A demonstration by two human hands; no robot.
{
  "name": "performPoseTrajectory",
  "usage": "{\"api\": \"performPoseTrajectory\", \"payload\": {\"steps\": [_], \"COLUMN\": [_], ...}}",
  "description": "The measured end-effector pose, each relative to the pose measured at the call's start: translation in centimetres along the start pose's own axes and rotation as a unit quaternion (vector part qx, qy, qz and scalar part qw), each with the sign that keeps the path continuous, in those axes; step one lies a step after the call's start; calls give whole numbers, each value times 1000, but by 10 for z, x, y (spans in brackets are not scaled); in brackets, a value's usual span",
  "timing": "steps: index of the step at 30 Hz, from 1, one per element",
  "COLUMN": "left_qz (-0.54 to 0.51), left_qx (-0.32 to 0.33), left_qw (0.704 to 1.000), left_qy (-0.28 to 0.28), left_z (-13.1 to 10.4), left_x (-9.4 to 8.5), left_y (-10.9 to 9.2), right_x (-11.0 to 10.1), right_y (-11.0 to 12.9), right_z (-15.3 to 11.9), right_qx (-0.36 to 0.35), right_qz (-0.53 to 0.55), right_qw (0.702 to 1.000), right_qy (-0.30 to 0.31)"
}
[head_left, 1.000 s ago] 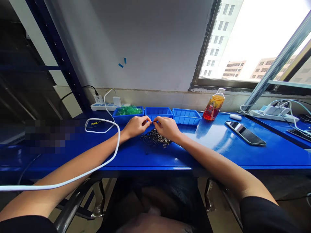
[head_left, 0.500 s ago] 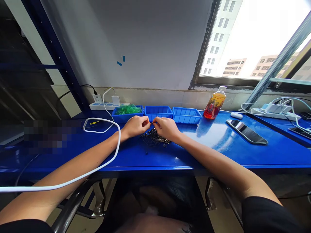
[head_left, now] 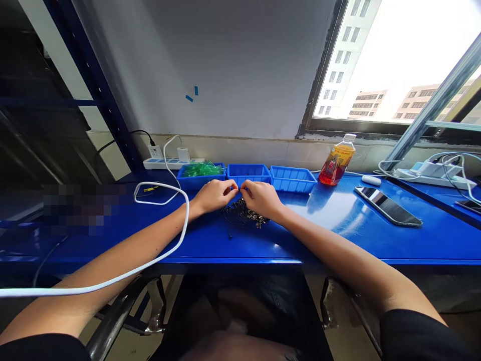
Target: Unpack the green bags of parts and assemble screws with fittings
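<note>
My left hand [head_left: 215,194] and my right hand [head_left: 260,198] meet fingertip to fingertip above the blue table. Both are closed in a pinch; whatever they pinch is too small or too hidden to name. Right below them lies a pile of small dark and brassy metal parts [head_left: 244,214], partly covered by my right hand. One small dark piece [head_left: 230,236] lies apart, nearer the table's front edge. Just behind my hands stand three blue bins in a row: the left bin [head_left: 188,183] holds green plastic pieces [head_left: 203,169], then come the middle bin [head_left: 248,166] and the right bin [head_left: 291,186].
A white cable [head_left: 165,255] loops across my left forearm. Power strips [head_left: 154,163] sit at the back left and far right. To the right are a drink bottle [head_left: 337,160], a small white case [head_left: 371,180] and a phone [head_left: 388,206]. The table's front edge [head_left: 240,260] runs below my wrists.
The whole view has shifted slightly, so everything sits a little further right. My fingertips have drawn slightly apart; both hands stay over the pile.
</note>
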State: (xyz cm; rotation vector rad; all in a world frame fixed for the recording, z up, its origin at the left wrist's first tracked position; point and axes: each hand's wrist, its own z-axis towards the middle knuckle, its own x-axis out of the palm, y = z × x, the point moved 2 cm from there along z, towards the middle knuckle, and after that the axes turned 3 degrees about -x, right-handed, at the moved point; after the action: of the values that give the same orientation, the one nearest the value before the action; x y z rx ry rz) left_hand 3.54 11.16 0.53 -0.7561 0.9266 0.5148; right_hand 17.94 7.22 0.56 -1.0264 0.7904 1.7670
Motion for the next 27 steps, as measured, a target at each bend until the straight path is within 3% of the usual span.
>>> {"api": "performPoseTrajectory", "payload": {"steps": [9,20,27], "left_qz": [11,-11,-1], "left_qx": [-3,15,-39], "left_qw": [999,1000,999], "left_qy": [-30,5,-29], "left_z": [0,1,0], "left_x": [-1,0,-2], "left_y": [-1,0,-5], "right_x": [1,2,0], "right_y": [1,-1,-2], "right_z": [1,2,2], "right_qx": [2,-9,-3], "right_qz": [4,8,15], "right_qw": [1000,1000,1000], "right_qy": [-6,-13,-12]}}
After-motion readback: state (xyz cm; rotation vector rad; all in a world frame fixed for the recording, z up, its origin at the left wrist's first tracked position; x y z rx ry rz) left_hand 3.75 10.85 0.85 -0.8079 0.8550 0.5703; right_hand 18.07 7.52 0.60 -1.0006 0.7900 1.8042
